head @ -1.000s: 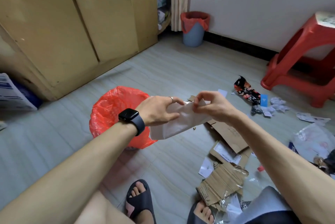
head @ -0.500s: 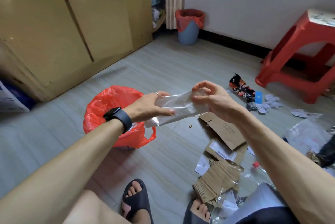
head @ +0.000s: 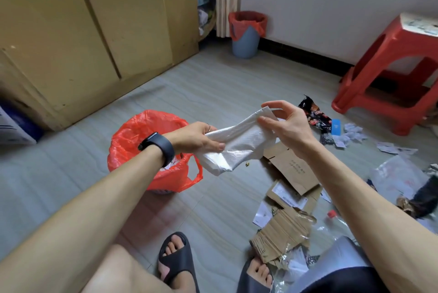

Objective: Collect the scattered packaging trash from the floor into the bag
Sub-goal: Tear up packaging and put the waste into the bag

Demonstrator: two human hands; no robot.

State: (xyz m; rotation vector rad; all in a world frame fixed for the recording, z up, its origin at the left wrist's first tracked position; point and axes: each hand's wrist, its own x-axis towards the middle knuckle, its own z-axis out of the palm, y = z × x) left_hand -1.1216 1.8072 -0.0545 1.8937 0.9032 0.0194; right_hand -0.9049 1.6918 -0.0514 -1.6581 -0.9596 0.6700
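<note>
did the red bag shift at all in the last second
No. The red bag sits on the same floor spot, same gap to the cupboard base behind it. Left hand and right hand hold the white packet.

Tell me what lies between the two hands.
In the head view, a crumpled white plastic wrapper stretches from the left hand to the right hand.

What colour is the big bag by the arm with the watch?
The bag is bright red, clearest in the head view.
</note>
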